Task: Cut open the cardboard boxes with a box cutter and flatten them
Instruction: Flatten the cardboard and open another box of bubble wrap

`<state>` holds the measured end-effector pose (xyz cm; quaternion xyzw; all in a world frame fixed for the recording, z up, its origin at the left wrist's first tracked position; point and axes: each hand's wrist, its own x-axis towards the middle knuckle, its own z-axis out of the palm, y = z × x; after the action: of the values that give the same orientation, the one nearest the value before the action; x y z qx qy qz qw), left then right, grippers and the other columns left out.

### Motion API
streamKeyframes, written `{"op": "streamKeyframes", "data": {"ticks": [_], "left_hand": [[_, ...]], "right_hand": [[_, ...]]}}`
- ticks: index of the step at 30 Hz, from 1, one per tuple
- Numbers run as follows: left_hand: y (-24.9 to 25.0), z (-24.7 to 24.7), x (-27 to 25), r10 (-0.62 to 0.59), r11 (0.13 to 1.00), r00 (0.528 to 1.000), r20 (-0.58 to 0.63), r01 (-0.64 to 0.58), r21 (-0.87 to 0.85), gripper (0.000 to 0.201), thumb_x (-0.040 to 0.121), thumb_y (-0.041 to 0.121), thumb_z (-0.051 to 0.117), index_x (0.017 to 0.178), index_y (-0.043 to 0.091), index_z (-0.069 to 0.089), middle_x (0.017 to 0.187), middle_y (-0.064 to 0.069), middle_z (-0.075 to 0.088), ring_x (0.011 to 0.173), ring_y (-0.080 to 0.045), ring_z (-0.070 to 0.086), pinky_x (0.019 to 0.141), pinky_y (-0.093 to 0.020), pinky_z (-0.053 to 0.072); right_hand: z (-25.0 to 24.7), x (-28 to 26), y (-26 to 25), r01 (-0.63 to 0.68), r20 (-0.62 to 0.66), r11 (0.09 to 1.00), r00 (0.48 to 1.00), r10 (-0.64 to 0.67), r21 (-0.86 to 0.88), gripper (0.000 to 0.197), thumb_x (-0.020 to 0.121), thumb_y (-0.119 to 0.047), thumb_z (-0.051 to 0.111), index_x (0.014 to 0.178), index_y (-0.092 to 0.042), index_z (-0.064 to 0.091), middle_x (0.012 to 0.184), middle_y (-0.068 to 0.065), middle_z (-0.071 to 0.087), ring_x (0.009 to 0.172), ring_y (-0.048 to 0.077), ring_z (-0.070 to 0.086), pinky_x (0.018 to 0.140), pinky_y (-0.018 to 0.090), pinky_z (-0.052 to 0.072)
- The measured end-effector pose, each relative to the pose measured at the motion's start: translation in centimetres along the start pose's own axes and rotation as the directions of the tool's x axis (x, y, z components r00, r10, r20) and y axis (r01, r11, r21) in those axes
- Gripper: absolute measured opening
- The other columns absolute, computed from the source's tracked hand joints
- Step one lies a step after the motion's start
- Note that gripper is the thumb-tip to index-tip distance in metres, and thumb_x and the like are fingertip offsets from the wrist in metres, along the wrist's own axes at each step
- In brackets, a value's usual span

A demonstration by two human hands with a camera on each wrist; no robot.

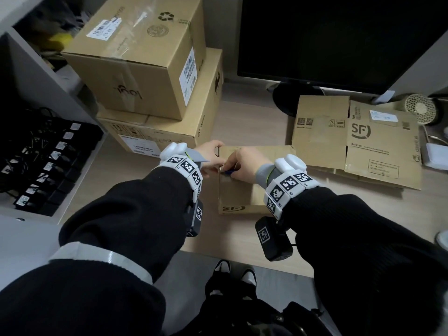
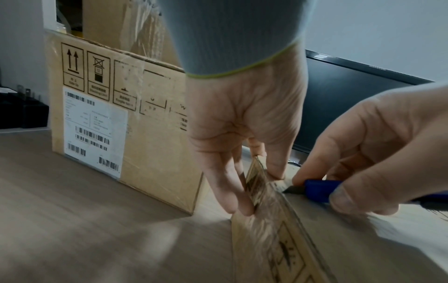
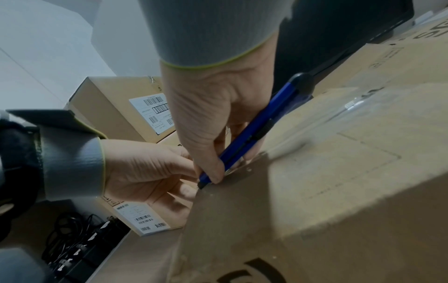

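Observation:
A small brown SF cardboard box stands on the desk in front of me. My left hand holds its upper left edge, thumb on top and fingers down the side. My right hand grips a blue box cutter, whose blade tip touches the box's taped top edge close to the left thumb.
Two larger sealed boxes are stacked at the back left, the lower one right beside my left hand. Flattened SF cardboard lies to the right. A dark monitor stands behind. A tray of black chargers sits at the left.

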<state>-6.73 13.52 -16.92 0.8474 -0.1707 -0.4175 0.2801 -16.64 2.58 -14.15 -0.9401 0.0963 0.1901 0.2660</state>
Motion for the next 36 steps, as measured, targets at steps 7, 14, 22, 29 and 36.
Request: {"op": "streamKeyframes", "data": {"ticks": [7,14,22,29,36], "left_hand": [[0.3,0.0,-0.2,0.013,0.999,1.000,-0.004,-0.012,0.041,0.055,0.088,0.007,0.059,0.138,0.019,0.039,0.103,-0.012,0.057,0.075,-0.028,0.060,0.057,-0.033,0.051],[1.1,-0.3,-0.2,-0.005,0.994,1.000,0.014,0.004,0.111,0.046,0.091,0.004,0.055,0.133,0.019,0.045,0.083,-0.004,0.056,0.071,-0.026,0.058,0.055,-0.031,0.049],[3.3,0.4,-0.5,0.050,0.970,0.994,-0.100,-0.025,0.241,0.065,0.086,-0.003,0.052,0.144,0.024,0.040,0.127,-0.003,0.059,0.095,-0.031,0.066,0.061,-0.033,0.054],[4.8,0.5,0.6,0.064,0.934,0.993,-0.103,-0.023,0.356,0.074,0.081,-0.012,0.051,0.146,0.019,0.037,0.146,-0.003,0.045,0.118,-0.031,0.057,0.085,-0.031,0.049],[5.9,0.7,1.2,0.074,0.911,0.992,-0.103,-0.025,0.411,0.070,0.083,-0.010,0.052,0.145,0.019,0.038,0.146,-0.003,0.045,0.120,-0.029,0.056,0.087,-0.029,0.046]], "right_hand": [[-0.3,-0.3,0.7,0.017,0.009,1.000,1.000,-0.017,0.004,0.025,0.087,-0.016,0.063,0.107,-0.027,0.073,0.103,-0.002,0.070,0.094,0.021,0.062,0.084,0.030,0.051],[-0.8,-0.9,3.1,-0.040,0.016,0.999,0.999,0.040,-0.022,0.023,0.084,-0.013,0.062,0.101,-0.024,0.075,0.102,-0.004,0.071,0.094,0.020,0.065,0.084,0.031,0.054],[-2.6,-2.9,7.0,-0.107,-0.039,0.992,0.994,0.104,-0.064,0.028,0.084,-0.009,0.059,0.100,-0.026,0.075,0.104,-0.008,0.072,0.096,0.016,0.065,0.080,0.024,0.053],[-3.1,-4.4,10.0,-0.173,-0.084,0.985,0.981,0.173,0.006,0.028,0.083,-0.009,0.058,0.097,-0.026,0.075,0.103,-0.007,0.072,0.093,0.015,0.064,0.077,0.019,0.048],[-4.0,-6.1,12.6,-0.222,-0.083,0.975,0.972,0.222,0.011,0.026,0.085,-0.009,0.060,0.098,-0.025,0.075,0.103,-0.008,0.071,0.086,0.012,0.060,0.072,0.019,0.045]]}}
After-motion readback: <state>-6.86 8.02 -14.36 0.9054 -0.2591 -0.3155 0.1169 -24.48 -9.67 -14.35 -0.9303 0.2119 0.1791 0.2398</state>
